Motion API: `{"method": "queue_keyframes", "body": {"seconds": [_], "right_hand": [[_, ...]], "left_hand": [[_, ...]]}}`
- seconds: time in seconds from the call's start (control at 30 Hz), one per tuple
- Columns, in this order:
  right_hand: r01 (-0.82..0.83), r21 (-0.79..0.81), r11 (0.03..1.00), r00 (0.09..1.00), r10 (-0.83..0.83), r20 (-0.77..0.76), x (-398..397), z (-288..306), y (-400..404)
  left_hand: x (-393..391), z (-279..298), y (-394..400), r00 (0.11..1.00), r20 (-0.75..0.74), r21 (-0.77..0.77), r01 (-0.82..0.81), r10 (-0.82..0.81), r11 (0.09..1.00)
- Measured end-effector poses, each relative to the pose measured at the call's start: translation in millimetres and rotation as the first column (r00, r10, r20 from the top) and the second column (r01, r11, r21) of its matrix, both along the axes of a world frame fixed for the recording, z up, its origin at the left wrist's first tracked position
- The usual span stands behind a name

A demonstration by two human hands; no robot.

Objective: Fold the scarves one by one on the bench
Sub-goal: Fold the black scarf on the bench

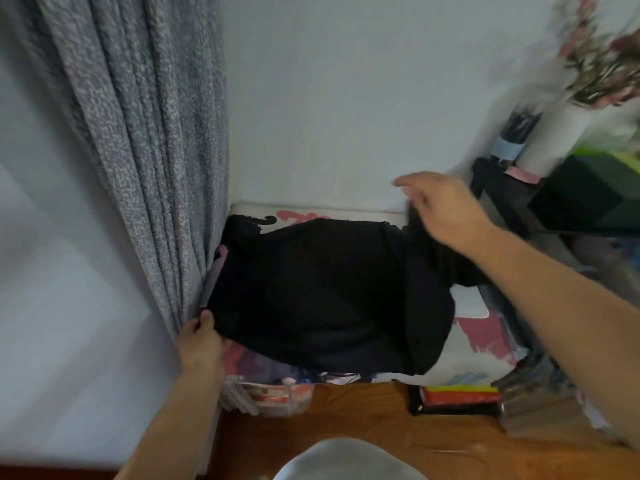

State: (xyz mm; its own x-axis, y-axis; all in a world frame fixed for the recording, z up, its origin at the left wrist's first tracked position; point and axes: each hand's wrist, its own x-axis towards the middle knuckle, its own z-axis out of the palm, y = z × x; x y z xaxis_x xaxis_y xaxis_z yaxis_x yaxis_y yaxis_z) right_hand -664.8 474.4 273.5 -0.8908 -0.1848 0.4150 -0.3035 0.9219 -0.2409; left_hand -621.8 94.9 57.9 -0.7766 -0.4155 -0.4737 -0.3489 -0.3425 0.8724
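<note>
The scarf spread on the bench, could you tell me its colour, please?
Plain black scarf, head view.

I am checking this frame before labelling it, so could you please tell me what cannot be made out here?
- Head view: bench top, mostly covered by the black scarf.
- Right hand: motion blur hides how its fingers hold the scarf.
- Flowers, top right: blurred, cut by the edge.
- Grey object, bottom: cut off.

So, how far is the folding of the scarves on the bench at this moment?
No finished fold shows yet. In hand: the black fabric scarf lies spread over the patterned cushioned bench; the left hand pinches its near-left corner and the right hand lifts its far-right end. Every fold is left; other scarves cannot be seen.
</note>
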Motion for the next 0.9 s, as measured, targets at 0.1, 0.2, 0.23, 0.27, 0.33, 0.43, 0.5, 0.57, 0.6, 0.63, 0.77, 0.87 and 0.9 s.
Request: {"method": "queue_keyframes", "body": {"seconds": [0.1,0.2,0.23,0.27,0.33,0.43,0.5,0.57,0.6,0.63,0.77,0.87,0.9], "right_hand": [[-0.115,-0.339,0.934,0.984,0.154,0.089,4,-3,-66],[-0.029,-0.244,0.969,0.973,0.083,0.214,3,-42,-67],[0.009,-0.134,0.991,0.968,0.025,0.251,1,-60,-58],[0.048,-0.024,0.999,0.960,-0.039,0.279,2,-76,-48],[0.128,0.129,0.983,0.940,-0.161,0.300,3,-105,-25],[0.321,0.260,0.911,0.863,-0.394,0.316,9,-121,-1],[0.344,0.449,0.825,0.744,-0.531,0.406,7,-105,17],[0.360,0.550,0.754,0.645,-0.627,0.438,0,-67,37],[0.430,0.515,0.741,0.655,-0.649,0.387,-6,-41,46],[0.522,0.416,0.744,0.704,-0.652,0.282,-13,-14,55],[0.473,-0.338,0.813,0.760,-0.571,-0.310,-34,112,64],[0.129,-0.653,0.747,0.740,-0.511,-0.438,-51,177,66],[0.128,-0.647,0.752,0.736,-0.509,-0.447,-55,188,68]], "left_hand": [[15,39,24,0.993,-0.097,0.098,0.081,-0.072,0.992],[24,57,30,0.972,-0.177,0.095,0.172,-0.153,0.981],[25,60,29,0.968,-0.176,0.066,0.194,-0.180,0.979],[26,60,29,0.966,-0.162,0.033,0.209,-0.201,0.977],[29,59,25,0.966,-0.135,-0.011,0.220,-0.219,0.976],[32,51,18,0.971,-0.059,-0.064,0.227,-0.231,0.972],[33,48,14,0.976,-0.032,-0.053,0.215,-0.217,0.975],[31,46,12,0.979,-0.009,-0.046,0.205,-0.205,0.978],[30,45,11,0.980,-0.004,-0.031,0.201,-0.201,0.979],[28,47,12,0.981,-0.007,-0.025,0.193,-0.193,0.981],[14,59,17,0.985,-0.037,-0.040,0.166,-0.167,0.985],[0,69,21,0.985,-0.078,-0.057,0.150,-0.154,0.987],[-3,74,23,0.984,-0.096,-0.055,0.143,-0.148,0.988]]}}
